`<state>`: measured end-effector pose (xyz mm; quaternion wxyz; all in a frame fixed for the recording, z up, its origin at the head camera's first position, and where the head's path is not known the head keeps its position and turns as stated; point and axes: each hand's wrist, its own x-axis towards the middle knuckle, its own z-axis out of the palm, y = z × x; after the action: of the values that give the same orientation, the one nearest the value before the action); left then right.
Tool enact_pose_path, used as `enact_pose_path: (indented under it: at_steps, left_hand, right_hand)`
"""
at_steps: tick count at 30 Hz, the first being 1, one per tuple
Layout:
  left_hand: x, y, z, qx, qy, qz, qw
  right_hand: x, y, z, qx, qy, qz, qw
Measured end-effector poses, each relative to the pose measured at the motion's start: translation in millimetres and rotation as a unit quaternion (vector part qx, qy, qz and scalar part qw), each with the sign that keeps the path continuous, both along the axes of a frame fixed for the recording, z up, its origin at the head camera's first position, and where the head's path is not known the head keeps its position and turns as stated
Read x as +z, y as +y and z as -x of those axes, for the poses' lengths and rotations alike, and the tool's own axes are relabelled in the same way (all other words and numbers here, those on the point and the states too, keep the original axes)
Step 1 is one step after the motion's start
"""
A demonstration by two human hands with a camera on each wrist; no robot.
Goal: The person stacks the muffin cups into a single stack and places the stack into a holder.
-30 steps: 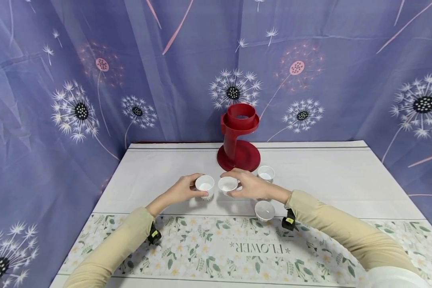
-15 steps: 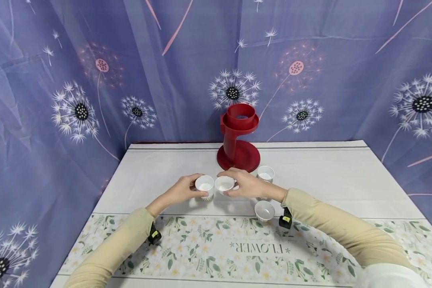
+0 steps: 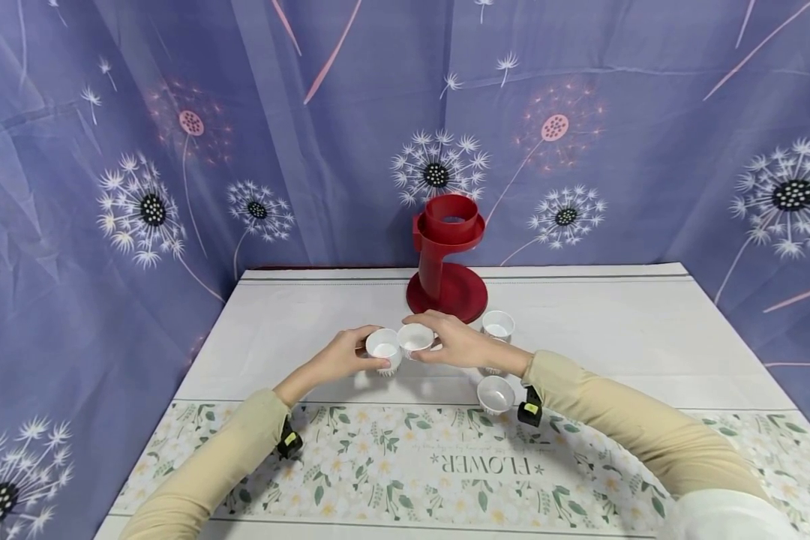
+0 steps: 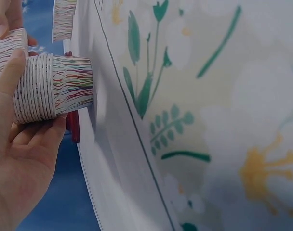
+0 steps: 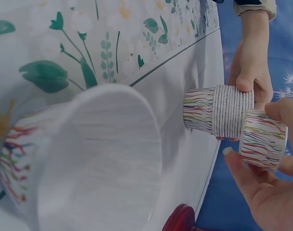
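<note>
In the head view my left hand [image 3: 340, 354] grips a nested stack of paper cups [image 5: 231, 110] with colourful wavy stripes, thumb on the near side and fingers curled round the far side. The left wrist view shows many stacked rims and the bottom cup's base close to the table. My right hand [image 3: 454, 343] pinches a single paper cup [image 5: 263, 142] of the same pattern by its sides. That cup overlaps the top of the stack, slightly tilted, mouth upward in the head view. Part of the right fingers is hidden behind it.
A red stand with a ring-shaped top [image 3: 450, 232] rises at the back middle. Right of the hands stand a back paper cup [image 3: 498, 325] and a front paper cup [image 3: 496, 395]; another is partly hidden under the right wrist. A white rounded object [image 3: 725, 516] shows at the lower right.
My right hand has moved left and slightly away from me with its cup, from a gap beside the stack to overlapping the stack's rim. The left hand has stayed still.
</note>
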<state>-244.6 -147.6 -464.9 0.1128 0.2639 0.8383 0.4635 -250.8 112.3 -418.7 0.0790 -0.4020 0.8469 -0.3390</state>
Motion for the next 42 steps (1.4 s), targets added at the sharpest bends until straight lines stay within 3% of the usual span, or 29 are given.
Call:
enact_pose_path:
  at_steps: [7, 14, 22, 42]
  left_hand:
    - [0.3, -0.5, -0.1, -0.001, 0.000, -0.002, 1.0000]
    - [-0.7, -0.3, -0.6, -0.005, -0.003, -0.007, 1.0000]
    - [29.9, 5.7, -18.0, -0.009, -0.010, -0.008, 0.9999]
    - [30.4, 5.1, -17.6, -0.013, -0.002, 0.000, 0.9999]
  right_hand:
    - [0.3, -2, 1.7, -0.004, -0.006, 0.000, 1.0000]
    - [1.4, -2, 2.7, -0.003, 0.016, 0.008, 0.9998]
    - [4.4, -5, 1.6, 0.001, 0.040, 0.023, 0.9989]
    - [6.4, -16, 1.1, 0.016, 0.037, 0.031, 0.9987]
